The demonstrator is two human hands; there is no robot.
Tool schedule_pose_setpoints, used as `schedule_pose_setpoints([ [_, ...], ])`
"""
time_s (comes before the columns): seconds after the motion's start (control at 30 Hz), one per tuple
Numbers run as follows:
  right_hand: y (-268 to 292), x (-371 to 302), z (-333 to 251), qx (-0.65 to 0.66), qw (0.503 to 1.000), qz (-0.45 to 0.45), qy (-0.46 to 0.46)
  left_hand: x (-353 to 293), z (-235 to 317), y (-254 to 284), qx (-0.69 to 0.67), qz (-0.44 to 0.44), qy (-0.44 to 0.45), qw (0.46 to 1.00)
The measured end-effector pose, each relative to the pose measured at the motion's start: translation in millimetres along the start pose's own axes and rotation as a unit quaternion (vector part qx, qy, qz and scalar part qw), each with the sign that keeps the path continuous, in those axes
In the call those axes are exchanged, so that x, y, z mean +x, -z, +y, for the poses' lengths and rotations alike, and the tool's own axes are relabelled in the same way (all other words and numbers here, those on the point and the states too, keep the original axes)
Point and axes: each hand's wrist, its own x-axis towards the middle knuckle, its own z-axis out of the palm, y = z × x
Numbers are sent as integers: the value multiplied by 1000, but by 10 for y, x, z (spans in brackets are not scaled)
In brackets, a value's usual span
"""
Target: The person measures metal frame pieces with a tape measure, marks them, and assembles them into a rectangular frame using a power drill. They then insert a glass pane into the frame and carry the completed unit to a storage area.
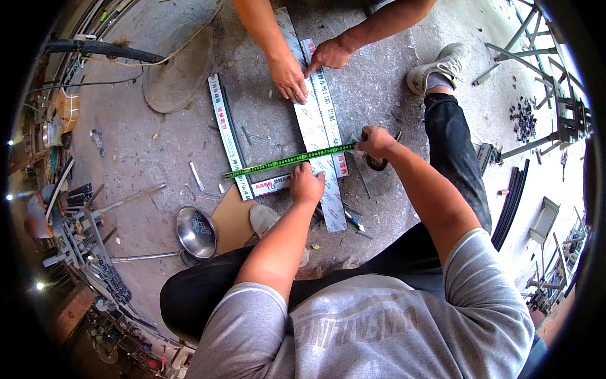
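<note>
A green tape measure point(271, 165) is stretched across a frame of film-wrapped metal profiles. My right hand point(377, 142) is closed at the tape's right end; a dark rounded piece point(377, 163) shows just below it, and I cannot tell whether it is the tape's case. My left hand point(307, 184) is closed over the short crossbar point(271, 184), its fingertips close under the tape. The crossbar joins the left profile point(221, 117) to the right profile point(336, 129). Along the right profile lies a long white printed strip point(309, 126).
A co-worker's hand point(289, 77) presses on the strip, while their other hand point(329, 55) points at it. A metal bowl point(196, 232) and cardboard point(235, 218) lie near my left knee. Metal scrap point(104, 271) crowds the left; dark bars point(511, 205) lie on the right.
</note>
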Motion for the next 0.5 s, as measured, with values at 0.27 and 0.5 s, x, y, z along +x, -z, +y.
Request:
schedule_pose_setpoints([
  [0.27,0,10,-12,13,1000,-14,-13,11,-7,0,-25,-5,3,1000],
  [0.5,-13,51,37,26,999,-20,-7,6,88,122,-13,-30,12,999],
])
